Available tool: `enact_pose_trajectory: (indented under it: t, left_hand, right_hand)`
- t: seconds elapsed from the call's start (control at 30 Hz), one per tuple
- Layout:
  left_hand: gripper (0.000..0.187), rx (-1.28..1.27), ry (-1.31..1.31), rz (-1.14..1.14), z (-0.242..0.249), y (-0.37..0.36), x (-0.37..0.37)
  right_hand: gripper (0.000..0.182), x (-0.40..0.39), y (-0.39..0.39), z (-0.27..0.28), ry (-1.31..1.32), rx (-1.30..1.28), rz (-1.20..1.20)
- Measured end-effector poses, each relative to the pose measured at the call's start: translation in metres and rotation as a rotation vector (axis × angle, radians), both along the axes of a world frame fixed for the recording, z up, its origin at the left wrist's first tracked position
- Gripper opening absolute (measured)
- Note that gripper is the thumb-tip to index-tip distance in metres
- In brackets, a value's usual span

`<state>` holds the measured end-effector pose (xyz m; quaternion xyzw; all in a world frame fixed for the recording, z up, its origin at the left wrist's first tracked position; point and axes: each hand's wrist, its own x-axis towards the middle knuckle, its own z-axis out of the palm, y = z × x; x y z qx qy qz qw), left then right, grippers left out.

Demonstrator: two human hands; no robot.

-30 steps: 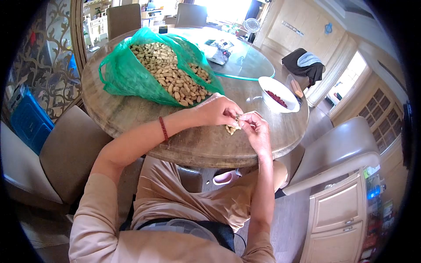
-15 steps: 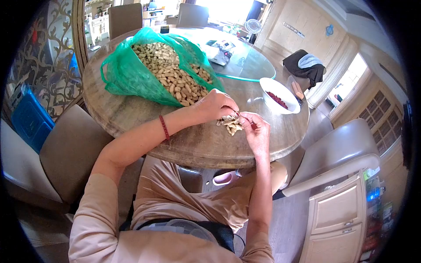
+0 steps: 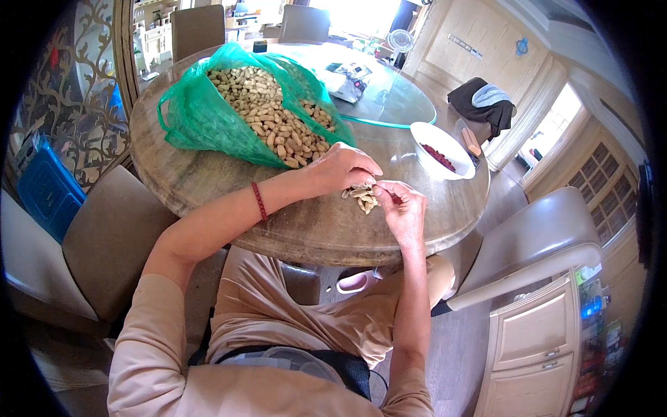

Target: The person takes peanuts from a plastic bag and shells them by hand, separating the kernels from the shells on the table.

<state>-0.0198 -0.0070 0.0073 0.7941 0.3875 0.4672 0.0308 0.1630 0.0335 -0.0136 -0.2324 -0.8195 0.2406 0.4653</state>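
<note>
My left hand [image 3: 344, 168] and my right hand [image 3: 403, 206] meet fingertip to fingertip above the near part of the round table [image 3: 313, 226]. Both are closed in a pinch; whatever lies between the fingertips is too small to make out. Just below my left fingers is a small heap of peanut shells [image 3: 364, 199]. A green plastic bag [image 3: 201, 121], open at the top, holds many unshelled peanuts [image 3: 278, 128] to the left of the hands. On the right, a white bowl [image 3: 455, 147] contains dark red kernels [image 3: 438, 158].
A glass turntable [image 3: 396, 104] carries a dark device [image 3: 347, 87] behind the bowl. A clear container [image 3: 470, 139] stands by the bowl's right side. Chairs [image 3: 531, 240] surround the table, one with dark cloth [image 3: 486, 115] over it.
My left hand's fingers have shifted slightly to the right and my right hand slightly to the left. Both hands stay close together over the shells.
</note>
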Motion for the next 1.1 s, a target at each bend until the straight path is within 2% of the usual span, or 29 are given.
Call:
enact_pose_trajectory:
  t: [0.17,0.23,0.37,0.43,0.57,0.63,0.67,0.73,0.77,0.97,1.1]
  left_hand:
    - [0.015,-0.093,-0.004,-0.044,0.002,-0.003,0.002]
    - [0.011,0.016,0.059,-0.050,0.001,-0.003,0.003]
    - [0.009,0.007,0.050,-0.050,0.003,-0.007,0.004]
    - [0.010,-0.129,-0.044,-0.058,0.003,-0.007,0.006]
    - [0.009,-0.209,-0.111,-0.041,0.005,-0.009,0.008]
    - [0.008,-0.415,-0.445,-0.097,0.003,-0.007,0.008]
    - [0.008,-0.412,-0.443,-0.097,0.003,-0.005,0.007]
    - [0.007,-0.413,-0.539,-0.100,0.005,-0.004,0.005]
    - [0.007,-0.411,-0.539,-0.103,0.005,-0.003,0.004]
    - [0.007,-0.420,-0.477,-0.082,0.004,-0.002,0.004]
    - [0.007,-0.428,-0.441,-0.064,0.005,-0.002,0.004]
  right_hand:
    - [0.007,-0.005,-0.004,-0.001,0.019,0.018,0.011]
    - [0.007,-0.007,-0.006,0.002,-0.083,0.132,-0.038]
    - [0.005,-0.007,-0.015,0.011,-0.147,0.041,-0.033]
    - [0.006,-0.008,-0.010,0.006,-0.143,0.118,-0.052]
    - [0.009,-0.011,-0.008,0.000,-0.084,0.223,-0.085]
    - [0.008,-0.012,-0.006,-0.003,0.100,0.170,-0.060]
    - [0.008,-0.011,-0.004,-0.005,0.101,0.173,-0.061]
    - [0.007,-0.009,-0.002,-0.003,0.253,-0.179,0.050]
    - [0.007,-0.005,-0.002,-0.002,0.308,-0.317,0.123]
    - [0.009,0.001,0.001,-0.001,0.414,-0.346,0.303]
    - [0.010,0.003,0.003,-0.002,0.425,-0.387,0.320]
